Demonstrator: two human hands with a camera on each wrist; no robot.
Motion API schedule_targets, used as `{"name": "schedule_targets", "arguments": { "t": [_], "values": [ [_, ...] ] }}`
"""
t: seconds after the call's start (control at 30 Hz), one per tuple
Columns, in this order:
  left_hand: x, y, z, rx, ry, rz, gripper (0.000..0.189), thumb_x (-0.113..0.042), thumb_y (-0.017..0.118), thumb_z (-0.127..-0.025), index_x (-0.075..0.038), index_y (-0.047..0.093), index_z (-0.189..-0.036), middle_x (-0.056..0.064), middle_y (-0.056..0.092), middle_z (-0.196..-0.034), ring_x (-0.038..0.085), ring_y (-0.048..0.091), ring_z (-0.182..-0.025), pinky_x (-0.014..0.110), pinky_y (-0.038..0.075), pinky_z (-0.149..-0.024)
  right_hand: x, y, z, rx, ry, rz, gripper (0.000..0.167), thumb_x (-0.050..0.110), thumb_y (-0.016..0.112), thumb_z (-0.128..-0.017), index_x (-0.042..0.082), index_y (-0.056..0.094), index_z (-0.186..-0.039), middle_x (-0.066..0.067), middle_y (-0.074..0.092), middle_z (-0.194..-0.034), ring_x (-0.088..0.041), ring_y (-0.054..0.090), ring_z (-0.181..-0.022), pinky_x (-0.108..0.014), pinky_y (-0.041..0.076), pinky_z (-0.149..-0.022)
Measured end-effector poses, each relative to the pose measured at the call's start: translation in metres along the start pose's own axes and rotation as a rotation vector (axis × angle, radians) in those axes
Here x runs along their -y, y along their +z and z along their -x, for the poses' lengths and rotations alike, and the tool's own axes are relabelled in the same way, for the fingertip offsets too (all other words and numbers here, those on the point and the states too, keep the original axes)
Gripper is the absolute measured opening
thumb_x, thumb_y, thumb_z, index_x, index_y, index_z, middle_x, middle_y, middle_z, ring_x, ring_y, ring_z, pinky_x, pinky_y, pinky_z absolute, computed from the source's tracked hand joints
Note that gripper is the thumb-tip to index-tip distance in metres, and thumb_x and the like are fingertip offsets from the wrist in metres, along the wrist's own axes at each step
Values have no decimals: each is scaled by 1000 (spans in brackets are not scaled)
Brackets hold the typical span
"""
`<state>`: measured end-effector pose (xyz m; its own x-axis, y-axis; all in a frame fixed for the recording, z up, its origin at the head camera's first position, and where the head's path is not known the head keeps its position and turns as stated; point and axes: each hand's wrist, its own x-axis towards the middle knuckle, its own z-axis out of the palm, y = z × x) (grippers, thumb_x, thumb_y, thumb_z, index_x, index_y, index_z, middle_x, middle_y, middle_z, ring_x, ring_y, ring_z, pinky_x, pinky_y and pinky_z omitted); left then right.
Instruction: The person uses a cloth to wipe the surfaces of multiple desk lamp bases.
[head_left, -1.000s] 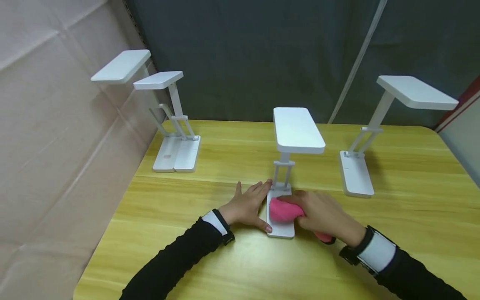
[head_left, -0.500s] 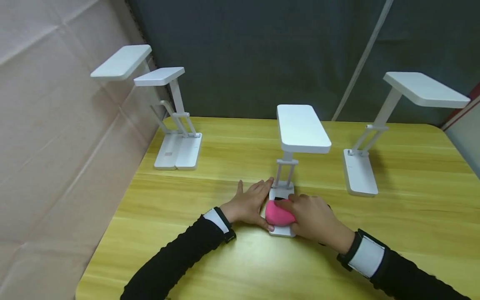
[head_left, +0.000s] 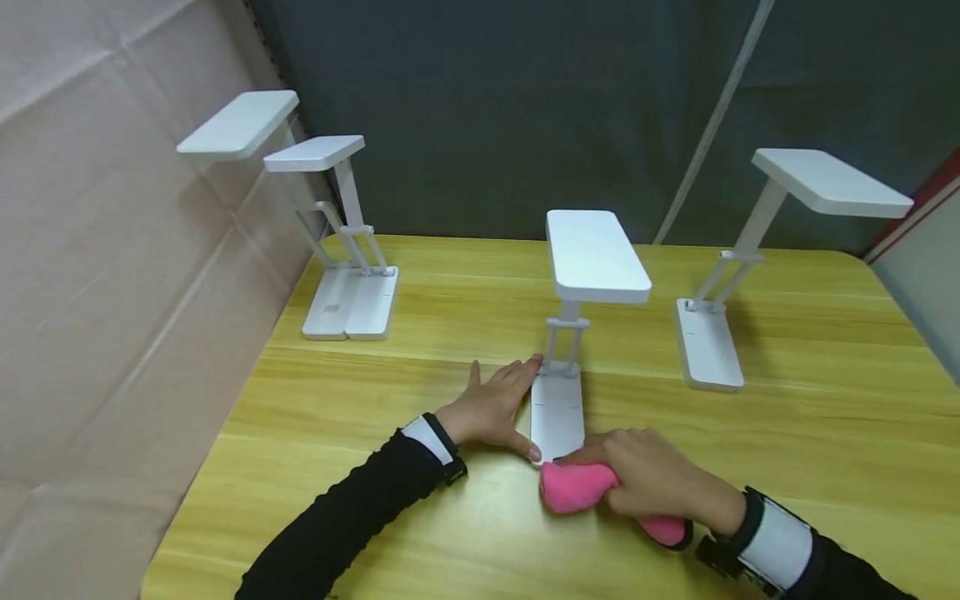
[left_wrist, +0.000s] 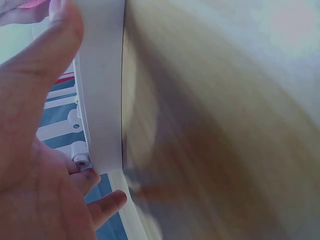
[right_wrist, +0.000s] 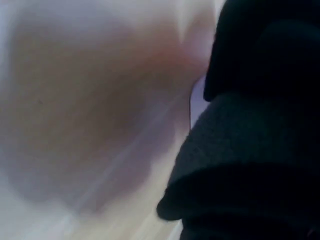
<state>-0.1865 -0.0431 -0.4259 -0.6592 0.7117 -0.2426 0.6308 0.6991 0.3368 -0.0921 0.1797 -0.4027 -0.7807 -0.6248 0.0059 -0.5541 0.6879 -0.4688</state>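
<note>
A white folding desk lamp (head_left: 597,257) stands on the wooden table in the middle of the head view, its flat base (head_left: 557,412) toward me. Along the base's left edge lies my left hand (head_left: 491,412), fingers straight and spread. Its thumb (left_wrist: 52,47) touches the side of the base, and its fingertips reach the hinge end. My right hand (head_left: 648,475) grips a bunched pink cloth (head_left: 576,487) at the near end of the base. Dark fabric (right_wrist: 250,135) fills much of the right wrist view, covering most of the base there; only a pale corner shows.
Two more white lamps (head_left: 315,154) (head_left: 240,125) stand side by side at the back left. Another lamp (head_left: 708,342) is at the right. A pale cloth wall (head_left: 112,292) borders the left side, and a dark curtain (head_left: 480,117) hangs behind the table (head_left: 420,533).
My right hand has drawn the pink cloth from the middle of the lamp base toward me, past its near end. My left hand keeps its place on the base.
</note>
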Motion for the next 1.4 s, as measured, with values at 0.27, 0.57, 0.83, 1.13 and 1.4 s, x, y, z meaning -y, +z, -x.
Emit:
{"name": "schedule_targets", "arguments": {
  "t": [0.27,0.57,0.83,1.13,1.4],
  "values": [
    [-3,0,1,-5,7,24,134,-66,78,-61,-12,-2,-154,1,5,-160,22,11,-144,69,-2,-104,-36,-16,-31,-211,127,148,46,5,66,-65,13,73,-111,0,66,-84,-9,48,-59,-24,40,-47],
    [-6,-3,-2,-3,15,-33,135,-68,76,-61,-10,-3,-154,2,2,-160,21,7,-145,69,-2,-104,-44,0,-16,-257,117,178,47,6,64,-64,12,73,-110,7,61,-78,-5,44,-57,-23,38,-46],
    [-4,-6,1,1,-1,-41,134,-68,75,-62,-10,-4,-153,2,1,-159,21,6,-145,69,-2,-104,-20,20,16,-216,1,-20,58,-1,61,-57,19,73,-110,16,63,-85,1,42,-61,-18,35,-49],
    [0,-4,0,3,-13,-42,133,-69,74,-63,-11,-4,-153,2,3,-159,20,7,-145,69,-2,-104,-12,23,22,-187,-117,-26,67,0,63,-55,30,70,-115,18,65,-93,5,47,-67,-16,38,-52],
    [2,-4,-12,2,0,-63,131,-70,72,-65,-12,-5,-154,3,6,-159,20,8,-145,70,-1,-104,-10,19,23,-233,-174,-19,70,1,64,-53,28,68,-118,16,65,-95,3,50,-71,-17,41,-54]
  ]
}}
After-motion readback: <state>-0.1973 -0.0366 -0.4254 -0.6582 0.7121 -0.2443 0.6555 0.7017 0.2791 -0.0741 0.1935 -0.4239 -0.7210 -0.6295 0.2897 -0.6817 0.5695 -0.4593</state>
